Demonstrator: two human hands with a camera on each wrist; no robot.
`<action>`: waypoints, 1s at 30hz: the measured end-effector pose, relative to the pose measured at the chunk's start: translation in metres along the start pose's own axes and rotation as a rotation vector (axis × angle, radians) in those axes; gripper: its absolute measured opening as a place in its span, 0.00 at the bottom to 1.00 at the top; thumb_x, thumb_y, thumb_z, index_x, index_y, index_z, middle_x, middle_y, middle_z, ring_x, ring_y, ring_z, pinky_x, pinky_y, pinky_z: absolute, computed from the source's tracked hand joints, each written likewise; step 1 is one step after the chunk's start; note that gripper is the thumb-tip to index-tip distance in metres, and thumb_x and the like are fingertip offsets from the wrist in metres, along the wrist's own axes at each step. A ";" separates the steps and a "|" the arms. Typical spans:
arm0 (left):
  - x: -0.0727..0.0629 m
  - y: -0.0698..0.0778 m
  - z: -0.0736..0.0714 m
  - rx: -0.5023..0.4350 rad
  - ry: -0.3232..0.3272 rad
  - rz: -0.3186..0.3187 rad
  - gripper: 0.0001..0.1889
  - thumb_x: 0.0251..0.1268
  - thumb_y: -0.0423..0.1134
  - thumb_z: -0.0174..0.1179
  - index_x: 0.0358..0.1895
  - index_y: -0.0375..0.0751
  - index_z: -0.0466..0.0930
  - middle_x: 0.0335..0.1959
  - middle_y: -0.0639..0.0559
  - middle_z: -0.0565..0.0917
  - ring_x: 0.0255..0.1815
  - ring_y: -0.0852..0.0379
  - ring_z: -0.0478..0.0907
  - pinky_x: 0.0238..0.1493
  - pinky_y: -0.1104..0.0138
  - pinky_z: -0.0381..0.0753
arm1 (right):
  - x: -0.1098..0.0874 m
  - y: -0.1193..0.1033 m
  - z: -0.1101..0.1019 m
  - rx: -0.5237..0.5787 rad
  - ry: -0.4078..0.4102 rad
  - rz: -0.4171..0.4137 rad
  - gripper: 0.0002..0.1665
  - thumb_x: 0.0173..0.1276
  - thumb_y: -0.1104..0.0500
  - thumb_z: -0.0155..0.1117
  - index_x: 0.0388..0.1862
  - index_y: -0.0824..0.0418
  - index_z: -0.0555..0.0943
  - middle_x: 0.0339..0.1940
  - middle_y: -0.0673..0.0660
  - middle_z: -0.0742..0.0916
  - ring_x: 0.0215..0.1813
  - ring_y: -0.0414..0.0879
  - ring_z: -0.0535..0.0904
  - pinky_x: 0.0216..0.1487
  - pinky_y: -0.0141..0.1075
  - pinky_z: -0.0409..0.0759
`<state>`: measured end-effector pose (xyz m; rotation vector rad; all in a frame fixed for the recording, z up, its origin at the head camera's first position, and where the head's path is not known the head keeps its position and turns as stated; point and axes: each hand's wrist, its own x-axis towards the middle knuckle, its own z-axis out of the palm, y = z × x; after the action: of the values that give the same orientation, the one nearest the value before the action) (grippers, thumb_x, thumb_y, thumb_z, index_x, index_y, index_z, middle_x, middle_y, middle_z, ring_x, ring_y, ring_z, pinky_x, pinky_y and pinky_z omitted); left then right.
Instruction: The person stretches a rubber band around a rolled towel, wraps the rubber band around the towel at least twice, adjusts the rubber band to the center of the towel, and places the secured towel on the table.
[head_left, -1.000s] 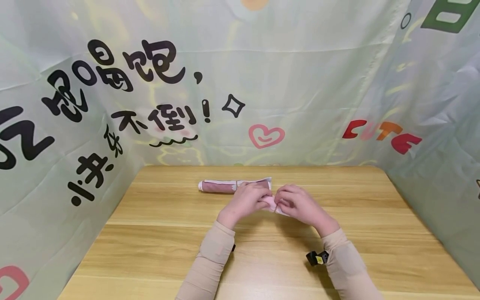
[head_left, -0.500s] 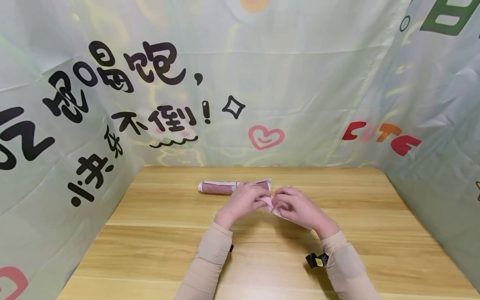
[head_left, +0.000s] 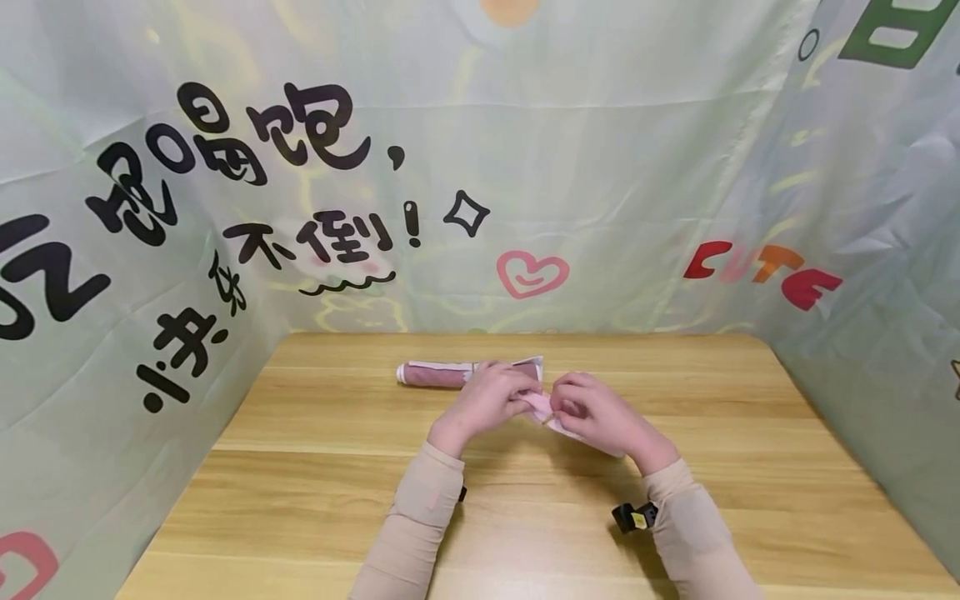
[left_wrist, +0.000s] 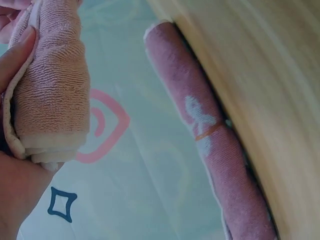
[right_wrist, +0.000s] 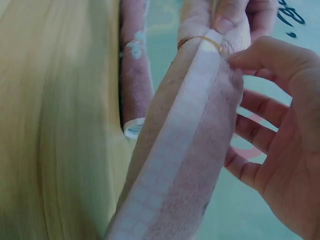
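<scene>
A light pink rolled towel [head_left: 537, 403] is held up between my two hands. My left hand [head_left: 486, 402] grips it on the left half, its thumb lying on the terry cloth [left_wrist: 55, 85] in the left wrist view. Round the roll's middle runs a thin tan rubber band [right_wrist: 212, 42]. My right hand [head_left: 594, 414] pinches this band with thumb and forefinger at the towel's side; the other fingers are loosely bent behind the roll. A pale strip of towel edge [right_wrist: 180, 120] runs lengthwise along the roll.
Behind the hands, a darker mauve rolled towel [head_left: 431, 375] lies across the wooden table [head_left: 315, 483], banded round its middle, with a pale blue motif [left_wrist: 200, 122]. A printed cloth backdrop [head_left: 637, 167] encloses the table's back and sides.
My right hand shifted slightly left with the band, then back right. More of the pink towel's right end now shows under that hand. The mauve towel stays put.
</scene>
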<state>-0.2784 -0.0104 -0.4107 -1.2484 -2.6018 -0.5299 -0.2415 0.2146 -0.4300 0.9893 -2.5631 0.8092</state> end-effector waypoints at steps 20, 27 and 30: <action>0.002 -0.003 0.002 0.004 0.230 0.136 0.08 0.58 0.41 0.69 0.41 0.51 0.87 0.40 0.61 0.89 0.43 0.58 0.80 0.59 0.56 0.73 | 0.005 0.003 -0.002 -0.064 0.209 -0.173 0.14 0.51 0.70 0.75 0.33 0.56 0.83 0.39 0.52 0.87 0.46 0.48 0.80 0.47 0.42 0.80; 0.001 -0.001 0.006 0.025 0.268 0.186 0.07 0.56 0.43 0.68 0.39 0.51 0.87 0.38 0.61 0.89 0.43 0.57 0.81 0.56 0.56 0.75 | 0.005 0.003 -0.001 -0.173 0.135 -0.194 0.08 0.59 0.62 0.72 0.32 0.53 0.81 0.44 0.51 0.86 0.48 0.49 0.78 0.47 0.45 0.78; 0.001 -0.001 0.008 0.043 0.266 0.190 0.08 0.56 0.44 0.68 0.39 0.52 0.87 0.39 0.61 0.89 0.46 0.57 0.81 0.58 0.55 0.75 | 0.004 -0.001 -0.001 -0.200 0.069 -0.126 0.10 0.55 0.64 0.71 0.32 0.52 0.80 0.46 0.51 0.85 0.49 0.49 0.77 0.47 0.45 0.78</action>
<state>-0.2802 -0.0072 -0.4182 -1.2963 -2.2388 -0.5586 -0.2437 0.2124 -0.4270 1.0281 -2.4377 0.5317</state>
